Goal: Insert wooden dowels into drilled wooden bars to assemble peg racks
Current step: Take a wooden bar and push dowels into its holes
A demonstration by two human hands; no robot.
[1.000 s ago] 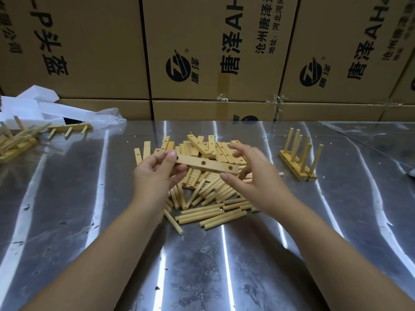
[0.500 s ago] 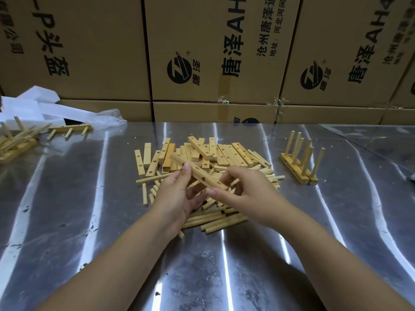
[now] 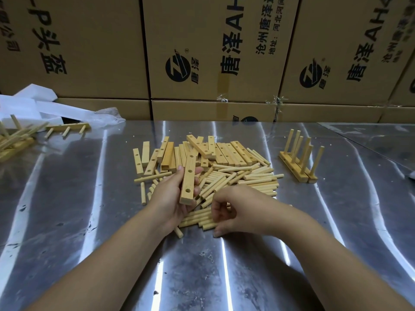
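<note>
Far out to the left of both hands, a heap of finished peg racks (image 3: 13,142) lies on the steel bench (image 3: 89,221), with a single rack (image 3: 67,127) on its side just beside it. The left hand (image 3: 166,198) grips a drilled wooden bar (image 3: 188,180), holes facing up, lifted over the loose dowels (image 3: 247,178). Beyond both hands, spare bars (image 3: 224,151) are heaped. The right hand (image 3: 242,212) curls its fingers down onto the nearest dowels; whether it pinches one I cannot tell. Right of it, well apart, upright racks (image 3: 294,169) stand pegs up.
</note>
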